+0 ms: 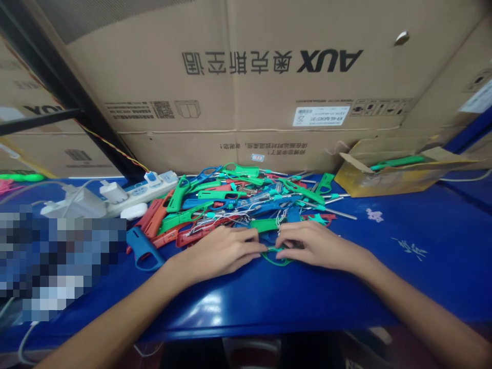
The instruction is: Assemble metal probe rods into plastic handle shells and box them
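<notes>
My left hand [226, 249] and my right hand [311, 245] meet at the middle of the blue table, fingers closed on a green plastic casing [277, 261] with a loop-shaped handle. The casing's inside and small parts are mostly hidden by my fingers. Thin white wires stand up just behind my right fingertips. Right behind my hands lies another green casing piece [265, 224]. A pile of green, red and blue lighter-like casings with metal tubes spreads beyond, including a green casing [179, 193]. A blue casing [144, 250] rests left of my left forearm.
A power strip [148, 192] with white plugs stands at the back left. An open cardboard box [384, 179] holding green casings is at the back right. A large carton [246, 92] rises behind the table [238, 307]. Blurred-out items lie at the left.
</notes>
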Available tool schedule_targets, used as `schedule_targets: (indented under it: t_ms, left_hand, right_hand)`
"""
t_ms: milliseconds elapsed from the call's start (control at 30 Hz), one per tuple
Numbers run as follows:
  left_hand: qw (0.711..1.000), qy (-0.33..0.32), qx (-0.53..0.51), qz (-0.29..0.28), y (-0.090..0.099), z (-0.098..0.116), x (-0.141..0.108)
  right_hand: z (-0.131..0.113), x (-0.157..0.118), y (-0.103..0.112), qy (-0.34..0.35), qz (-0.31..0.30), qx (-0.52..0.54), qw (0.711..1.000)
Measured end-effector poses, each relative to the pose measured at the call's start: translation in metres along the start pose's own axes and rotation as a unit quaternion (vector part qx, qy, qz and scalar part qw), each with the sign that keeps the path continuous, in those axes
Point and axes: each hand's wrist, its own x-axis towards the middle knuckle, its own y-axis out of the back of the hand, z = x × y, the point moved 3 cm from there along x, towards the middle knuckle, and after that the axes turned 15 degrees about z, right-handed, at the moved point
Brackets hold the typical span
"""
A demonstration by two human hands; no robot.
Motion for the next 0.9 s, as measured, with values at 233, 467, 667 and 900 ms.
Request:
schedule_targets:
  t_ms: [233,467,667,900]
  left_hand:
    - [0.999,0.014,-0.030,-0.003,0.000,0.000,0.000]
    - [0.999,0.011,-0.049,0.014,-0.002,0.003,0.000]
    - [0.999,0.012,-0.047,0.006,0.000,0.004,0.001]
    - [0.999,0.012,-0.048,0.015,0.004,0.002,0.000]
  right_hand:
    - [0.002,-0.001,0.001,-0.003,0.003,0.019,1.000]
    - [0.006,0.000,0.001,-0.061,-0.019,0.023,0.998]
    - [0.006,0.001,0.008,-0.023,0.005,0.032,0.999]
    - [0.038,0.001,0.040,-0.114,0.229,-0.109,0.961]
